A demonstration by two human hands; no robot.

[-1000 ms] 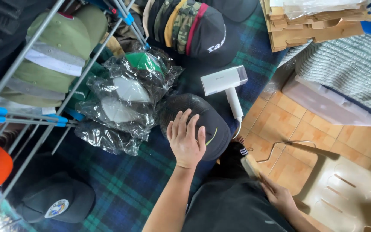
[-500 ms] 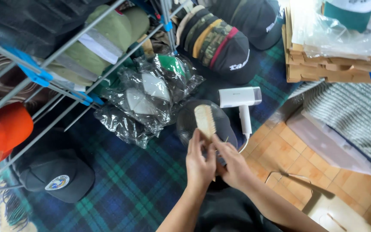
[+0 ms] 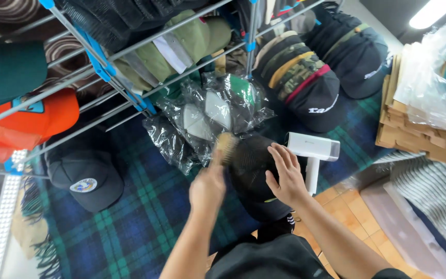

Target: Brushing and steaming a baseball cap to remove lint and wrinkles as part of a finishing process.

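Left hand [image 3: 208, 188]: closed round the handle of a wooden brush [image 3: 226, 147], bristle head laid against the left side of the black cap [image 3: 254, 173]; blurred, grip detail unclear.
Right hand [image 3: 285, 178]: open, fingers spread flat on the cap's right side, holding nothing, seemingly pressing to keep the cap steady under the brush.
Black cap: on the plaid blanket [image 3: 145, 217], directly in front of the body, within easy reach of both hands.
Handheld steamer [image 3: 312, 152]: white, lying just right of the cap.
Bagged caps [image 3: 212, 111]: in clear plastic, just beyond the cap.
Drying rack [image 3: 104, 67]: beyond and left of the cap, hung with more caps.
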